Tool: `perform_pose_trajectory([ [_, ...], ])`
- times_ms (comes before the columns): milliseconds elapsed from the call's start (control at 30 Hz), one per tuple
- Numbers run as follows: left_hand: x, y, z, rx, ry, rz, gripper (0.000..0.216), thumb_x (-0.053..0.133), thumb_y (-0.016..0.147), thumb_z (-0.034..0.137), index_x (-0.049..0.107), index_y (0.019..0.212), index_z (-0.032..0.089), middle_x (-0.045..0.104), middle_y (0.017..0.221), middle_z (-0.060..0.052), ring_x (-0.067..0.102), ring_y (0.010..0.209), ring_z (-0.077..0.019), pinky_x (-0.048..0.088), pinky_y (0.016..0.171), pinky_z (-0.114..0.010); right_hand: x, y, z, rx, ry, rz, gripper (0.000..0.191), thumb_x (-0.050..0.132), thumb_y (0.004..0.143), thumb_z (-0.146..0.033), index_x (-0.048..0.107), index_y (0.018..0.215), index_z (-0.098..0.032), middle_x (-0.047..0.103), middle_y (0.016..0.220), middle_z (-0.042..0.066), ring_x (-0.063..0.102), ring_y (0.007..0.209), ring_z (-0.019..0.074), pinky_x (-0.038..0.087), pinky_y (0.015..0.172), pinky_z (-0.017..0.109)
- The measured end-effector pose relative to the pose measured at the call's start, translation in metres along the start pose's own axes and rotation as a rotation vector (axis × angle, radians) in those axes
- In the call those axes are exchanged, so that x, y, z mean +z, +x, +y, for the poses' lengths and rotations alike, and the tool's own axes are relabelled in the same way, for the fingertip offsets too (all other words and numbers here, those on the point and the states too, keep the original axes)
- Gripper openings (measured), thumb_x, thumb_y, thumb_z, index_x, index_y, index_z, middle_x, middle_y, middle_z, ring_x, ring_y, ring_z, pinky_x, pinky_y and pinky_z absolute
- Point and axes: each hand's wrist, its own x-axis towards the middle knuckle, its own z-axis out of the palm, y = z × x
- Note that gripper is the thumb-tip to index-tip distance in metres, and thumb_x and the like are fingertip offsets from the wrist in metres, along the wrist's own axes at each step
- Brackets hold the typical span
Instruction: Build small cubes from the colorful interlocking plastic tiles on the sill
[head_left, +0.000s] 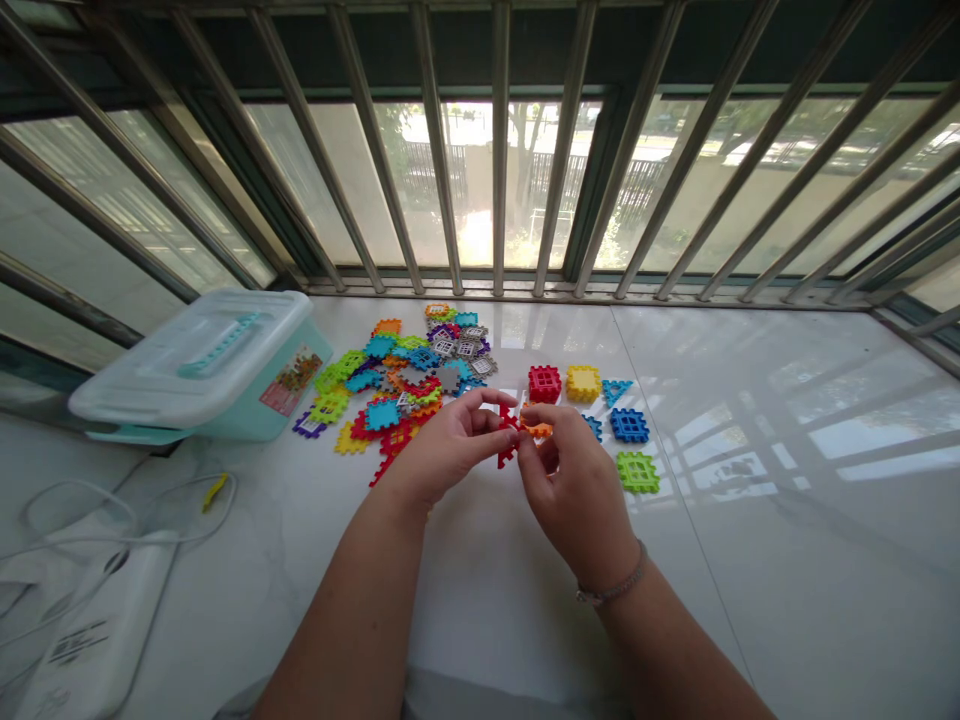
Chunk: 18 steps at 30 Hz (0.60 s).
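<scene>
Between my two hands is a red interlocking building tile (507,458) with notched edges, seen nearly edge-on. My left hand (456,438) pinches it from the left with thumb and fingers. From the right, my right hand (570,475) closes its thumb and forefinger at the tile's edge. An orange piece (538,431) shows by the right fingers; whether it is held or lies behind them, I cannot tell. Beyond my hands sit a red stack of tiles (544,383) and a yellow stack (583,383). To the right are a blue triangle (617,391), blue tiles (629,425) and green tiles (637,471).
A mixed pile of colourful tiles (382,413) spreads left of my hands. Farther left stands a lidded teal storage box (225,390). A white power strip (105,620) with cables lies at the lower left. Metal bars (501,200) line the far edge before the window.
</scene>
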Motion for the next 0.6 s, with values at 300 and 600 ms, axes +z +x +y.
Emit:
perform_pose_trajectory([
  [300,-0.014,0.014,-0.018,-0.03,0.364,0.303,0.033,0.082,0.082,0.042,0.069,0.106,0.023,0.075,0.081,-0.001,0.067,0.07,-0.0185,0.045,0.061,-0.027,0.0,0.002,-0.002,0.012,0.005,0.011,0.019,0.061,0.104,-0.02,0.063,0.123,-0.023,0.072,0.111,0.005,0.066,0.074,0.0152,0.055,0.073,0.031],
  [600,-0.01,0.01,-0.02,-0.002,0.745,0.311,0.008,0.071,0.086,0.032,0.072,0.09,0.024,0.079,0.082,-0.005,0.07,0.073,-0.0244,0.042,0.064,-0.03,-0.001,0.001,-0.002,0.004,-0.005,0.014,0.018,0.061,0.103,-0.02,0.064,0.121,-0.023,0.071,0.109,0.005,0.065,0.074,0.0152,0.055,0.072,0.031],
])
